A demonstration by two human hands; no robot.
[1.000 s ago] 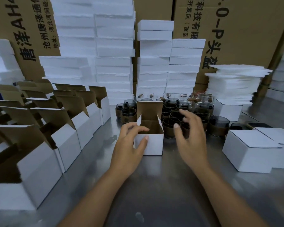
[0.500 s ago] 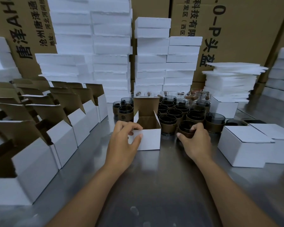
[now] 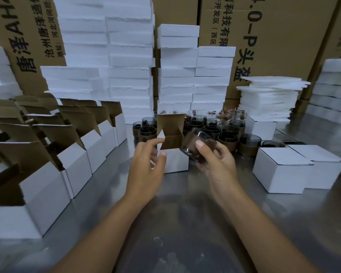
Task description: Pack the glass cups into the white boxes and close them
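A small white box [image 3: 176, 161] with a brown inside stands open on the metal table, its lid flap upright. My right hand [image 3: 215, 162] grips a dark glass cup [image 3: 195, 143] with a brown sleeve, tilted, just right of the box's opening. My left hand [image 3: 148, 164] is at the box's left side, fingers loosely bent, thumb touching the box's front corner. Several more sleeved glass cups [image 3: 227, 137] stand behind the box.
A row of open white boxes [image 3: 75, 154] lines the left side. Two closed white boxes [image 3: 283, 170] sit at the right. Stacks of white foam blocks [image 3: 177, 71] and foam sheets [image 3: 270, 99] stand behind, before large brown cartons [image 3: 283, 36].
My right hand reached into the cups, took hold of one and lifted it over to the box's right edge. My left hand stayed at the box's left side.
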